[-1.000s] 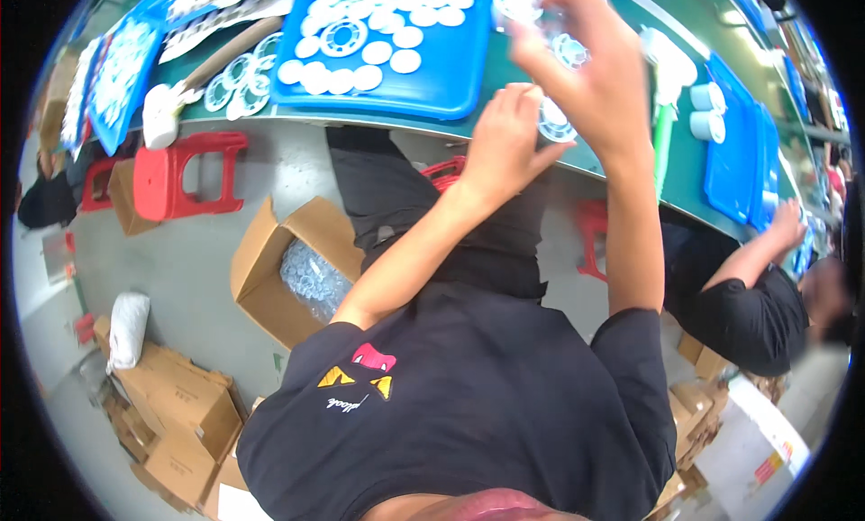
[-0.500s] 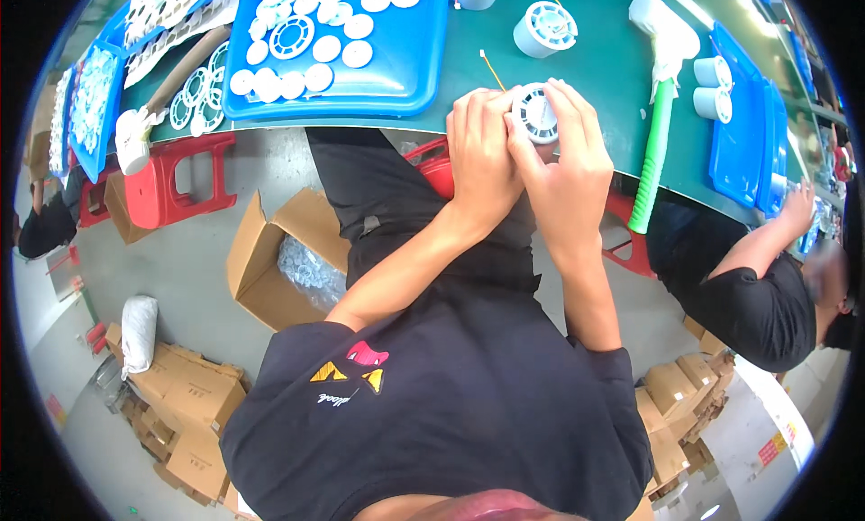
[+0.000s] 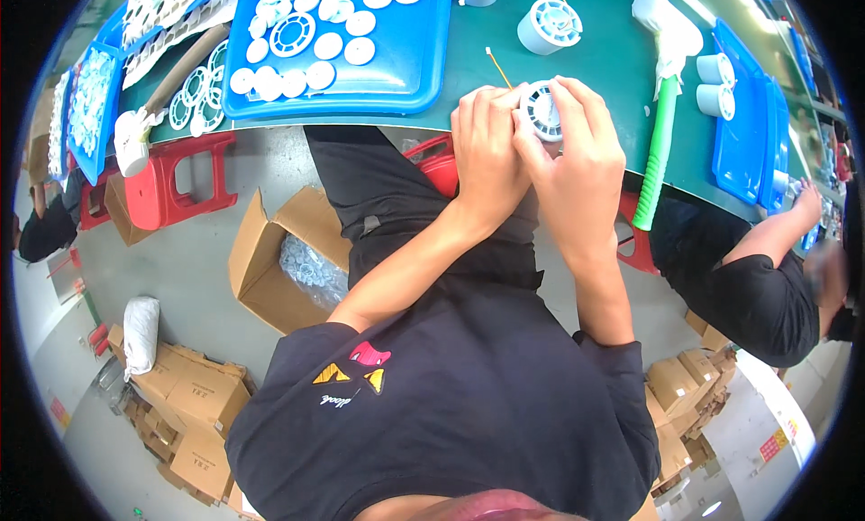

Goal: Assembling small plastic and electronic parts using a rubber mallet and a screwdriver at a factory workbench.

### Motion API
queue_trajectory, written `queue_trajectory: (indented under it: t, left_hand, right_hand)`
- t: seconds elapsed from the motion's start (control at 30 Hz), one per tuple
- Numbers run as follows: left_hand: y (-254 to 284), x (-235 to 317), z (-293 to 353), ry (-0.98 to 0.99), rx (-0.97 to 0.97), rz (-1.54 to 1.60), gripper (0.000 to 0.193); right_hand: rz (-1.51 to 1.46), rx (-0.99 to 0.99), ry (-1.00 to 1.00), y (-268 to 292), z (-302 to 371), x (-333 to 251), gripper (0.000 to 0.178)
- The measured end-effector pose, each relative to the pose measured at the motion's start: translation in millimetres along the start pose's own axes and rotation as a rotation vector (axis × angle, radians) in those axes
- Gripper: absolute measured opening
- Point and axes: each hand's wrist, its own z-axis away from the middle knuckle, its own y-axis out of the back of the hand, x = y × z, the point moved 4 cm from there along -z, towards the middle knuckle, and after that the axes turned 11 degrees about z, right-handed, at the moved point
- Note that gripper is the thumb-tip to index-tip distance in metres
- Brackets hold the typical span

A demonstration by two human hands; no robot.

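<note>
At the near edge of the green table I hold a white round plastic housing (image 3: pixel 543 116) with a ring of slots on its face. My left hand (image 3: pixel 489 152) grips it from the left, fingers closed and bent. On the other side my right hand (image 3: pixel 581 156) is closed around it, with the thumb across the near side and the fingers over the far rim. The underside of the housing is hidden by my hands. An orange wire (image 3: pixel 496 66) sticks up just beyond my left fingers. Further back stands a similar white housing (image 3: pixel 548 36) with wires on its top.
A blue tray (image 3: pixel 423 80) carries many white discs. Right of my hands lies a green-handled tool (image 3: pixel 660 152) with a white wrapped head. White cups (image 3: pixel 714 102) stand beside another blue tray (image 3: pixel 752 134). A co-worker's arm (image 3: pixel 775 237) reaches in at right. Red stools (image 3: pixel 180 179) and an open carton (image 3: pixel 261 260) are below.
The view has shifted slightly. My right hand has edged a little right, and the housing's face now looks more turned. The co-worker's hand at right has moved slightly. Both my hands keep their hold.
</note>
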Motion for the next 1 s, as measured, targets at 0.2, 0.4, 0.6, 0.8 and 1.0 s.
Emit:
queue_trajectory:
  t: [0.2,0.4,0.6,0.8,1.0]
  left_hand:
    - [-0.2,3.1,-1.3,-0.005,0.012,0.008,0.041]
    - [0.3,3.8,-2.4,-0.020,0.020,-0.001,0.041]
    - [-1.1,4.7,-3.1,-0.010,0.012,0.001,0.040]
    - [-3.4,3.5,-3.0,-0.042,0.101,0.190,0.052]
    - [-6.2,5.6,-4.2,-0.090,0.035,0.122,0.061]
  right_hand:
    - [-0.033,0.054,-0.083,-4.4,6.4,-0.5,0.044]
    - [-0.038,0.043,-0.079,-3.4,5.4,-0.2,0.043]
    - [-0.046,0.053,-0.088,-5.7,8.0,2.6,0.042]
    - [-0.059,0.041,-0.121,-2.9,5.1,-2.2,0.040]
    - [-0.070,0.035,-0.179,-1.3,5.5,2.1,0.042]
